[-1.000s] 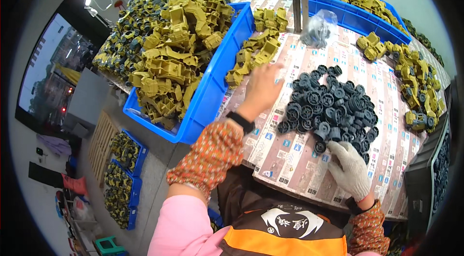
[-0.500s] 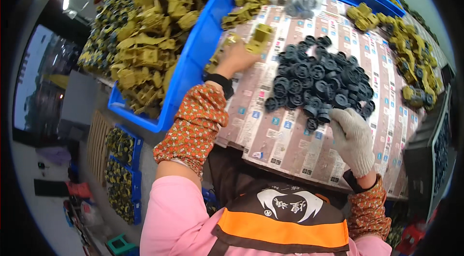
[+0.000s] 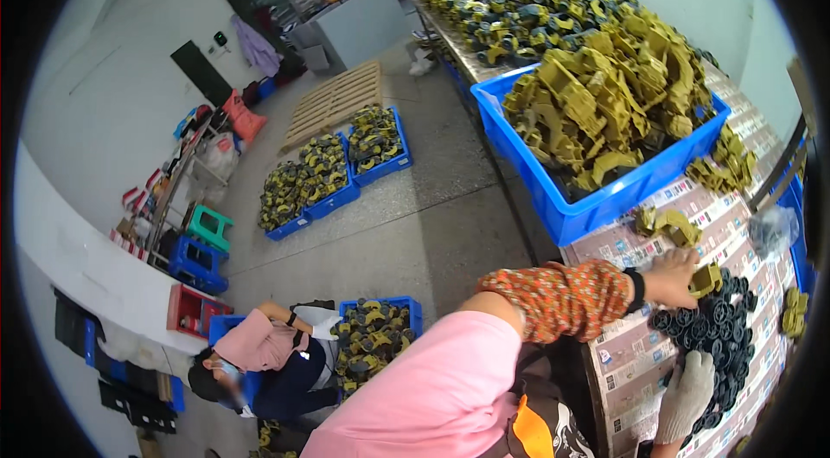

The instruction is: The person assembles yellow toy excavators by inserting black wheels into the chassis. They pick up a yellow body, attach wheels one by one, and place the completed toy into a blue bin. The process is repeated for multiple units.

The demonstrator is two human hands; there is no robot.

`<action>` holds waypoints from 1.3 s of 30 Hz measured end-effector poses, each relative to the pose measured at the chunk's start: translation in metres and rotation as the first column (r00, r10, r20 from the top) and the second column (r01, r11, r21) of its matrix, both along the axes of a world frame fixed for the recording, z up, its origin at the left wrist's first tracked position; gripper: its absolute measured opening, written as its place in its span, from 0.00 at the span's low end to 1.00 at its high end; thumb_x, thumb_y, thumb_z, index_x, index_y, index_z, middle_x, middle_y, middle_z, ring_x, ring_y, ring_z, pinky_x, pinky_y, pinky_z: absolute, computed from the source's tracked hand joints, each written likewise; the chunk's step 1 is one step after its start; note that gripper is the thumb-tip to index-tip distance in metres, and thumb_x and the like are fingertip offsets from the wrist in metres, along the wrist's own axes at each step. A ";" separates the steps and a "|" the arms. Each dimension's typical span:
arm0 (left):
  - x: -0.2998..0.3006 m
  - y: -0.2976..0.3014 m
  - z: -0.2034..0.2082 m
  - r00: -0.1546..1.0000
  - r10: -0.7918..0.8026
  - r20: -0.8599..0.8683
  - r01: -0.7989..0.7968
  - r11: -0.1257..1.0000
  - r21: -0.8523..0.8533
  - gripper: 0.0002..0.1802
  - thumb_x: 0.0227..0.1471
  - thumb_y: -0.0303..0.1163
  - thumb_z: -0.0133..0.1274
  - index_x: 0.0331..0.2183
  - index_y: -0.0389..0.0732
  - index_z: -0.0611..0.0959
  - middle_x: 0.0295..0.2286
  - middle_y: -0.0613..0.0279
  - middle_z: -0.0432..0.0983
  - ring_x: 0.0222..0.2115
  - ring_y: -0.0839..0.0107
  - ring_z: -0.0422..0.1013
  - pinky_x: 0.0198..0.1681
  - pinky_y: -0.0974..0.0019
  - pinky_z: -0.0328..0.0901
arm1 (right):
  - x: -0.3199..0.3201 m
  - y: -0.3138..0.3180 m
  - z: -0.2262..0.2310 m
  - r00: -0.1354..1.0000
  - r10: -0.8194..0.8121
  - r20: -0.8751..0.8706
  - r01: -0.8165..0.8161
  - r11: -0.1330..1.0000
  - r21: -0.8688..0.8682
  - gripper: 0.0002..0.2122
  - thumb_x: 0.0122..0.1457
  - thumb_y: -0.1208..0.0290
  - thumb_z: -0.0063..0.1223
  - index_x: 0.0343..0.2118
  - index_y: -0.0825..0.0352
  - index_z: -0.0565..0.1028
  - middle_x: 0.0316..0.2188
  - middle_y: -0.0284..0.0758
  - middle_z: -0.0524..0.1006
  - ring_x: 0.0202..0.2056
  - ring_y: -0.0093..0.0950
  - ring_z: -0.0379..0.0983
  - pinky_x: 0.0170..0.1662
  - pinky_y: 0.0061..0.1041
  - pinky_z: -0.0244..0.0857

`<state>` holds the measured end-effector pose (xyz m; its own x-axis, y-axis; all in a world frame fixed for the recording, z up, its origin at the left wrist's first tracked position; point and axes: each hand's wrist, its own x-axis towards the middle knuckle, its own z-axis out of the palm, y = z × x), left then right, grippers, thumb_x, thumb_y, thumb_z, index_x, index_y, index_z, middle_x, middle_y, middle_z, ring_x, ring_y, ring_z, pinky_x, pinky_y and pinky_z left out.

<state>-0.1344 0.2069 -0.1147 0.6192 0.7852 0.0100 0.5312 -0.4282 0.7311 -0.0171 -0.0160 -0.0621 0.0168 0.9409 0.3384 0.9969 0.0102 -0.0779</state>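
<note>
My bare left hand (image 3: 672, 278) grips a yellow plastic part (image 3: 707, 280), shaped like a toy vehicle body, just beyond the heap of small black plastic wheels (image 3: 724, 333). A white knitted glove covers my right hand (image 3: 689, 390), which rests at the near left side of the heap with its fingers bent together. What those fingers hold, if anything, is too small to make out. More loose yellow parts (image 3: 673, 227) lie on the table between my left hand and a blue crate (image 3: 596, 203) piled with yellow parts.
Behind the crate, assembled yellow-and-black pieces (image 3: 527, 4) cover a tabletop. A clear plastic bag (image 3: 772, 231) lies at the table's right. On the floor stand filled blue crates (image 3: 333, 203) and a wooden pallet (image 3: 337, 103). A co-worker (image 3: 268, 345) sits beside another filled crate (image 3: 418, 313).
My view has swung left, bringing the floor and the co-worker in. My left hand has come to the heap's edge with the yellow part. My right hand stays by the wheels.
</note>
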 end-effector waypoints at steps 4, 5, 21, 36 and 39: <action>0.058 0.017 -0.008 0.998 -0.004 -0.069 0.001 0.999 -0.036 0.51 0.39 0.45 0.71 0.58 0.27 0.68 0.47 0.37 0.76 0.53 0.42 0.73 0.56 0.46 0.68 | -0.016 -0.005 0.035 0.988 -0.093 -0.120 0.070 0.980 -0.188 0.08 0.67 0.68 0.54 0.44 0.65 0.78 0.41 0.46 0.79 0.45 0.47 0.76 0.47 0.44 0.70; 0.073 0.019 -0.022 0.989 0.028 -0.147 -0.021 0.998 0.052 0.51 0.37 0.44 0.72 0.58 0.27 0.70 0.48 0.38 0.76 0.54 0.43 0.72 0.56 0.46 0.68 | -0.019 -0.009 0.035 0.978 -0.041 -0.205 0.018 0.994 -0.112 0.07 0.67 0.69 0.53 0.43 0.65 0.77 0.39 0.45 0.79 0.43 0.49 0.75 0.46 0.44 0.69; -0.045 -0.039 0.028 0.579 0.224 0.784 0.586 0.555 -0.591 0.40 0.59 0.53 0.66 0.63 0.47 0.67 0.41 0.69 0.75 0.37 0.79 0.72 0.41 0.70 0.70 | -0.018 -0.053 0.022 0.656 -0.086 -0.750 0.061 0.996 -0.060 0.09 0.69 0.77 0.55 0.49 0.69 0.80 0.45 0.40 0.85 0.42 0.29 0.82 0.44 0.29 0.75; -0.097 -0.148 0.017 0.706 0.285 0.648 0.604 0.235 -0.761 0.42 0.65 0.63 0.51 0.69 0.51 0.62 0.50 0.62 0.72 0.48 0.67 0.73 0.48 0.61 0.74 | -0.048 -0.044 0.021 -0.075 -0.148 -0.986 0.259 0.952 -0.162 0.12 0.68 0.77 0.55 0.52 0.69 0.75 0.40 0.33 0.81 0.39 0.19 0.81 0.37 0.19 0.75; -0.094 -0.158 0.021 0.710 0.245 0.661 0.556 0.380 -0.739 0.40 0.64 0.50 0.61 0.66 0.47 0.60 0.50 0.62 0.72 0.49 0.72 0.74 0.54 0.63 0.73 | -0.054 -0.044 0.013 -0.030 -0.102 -0.994 0.295 0.950 -0.107 0.13 0.68 0.77 0.55 0.54 0.70 0.75 0.42 0.35 0.81 0.40 0.21 0.81 0.42 0.22 0.75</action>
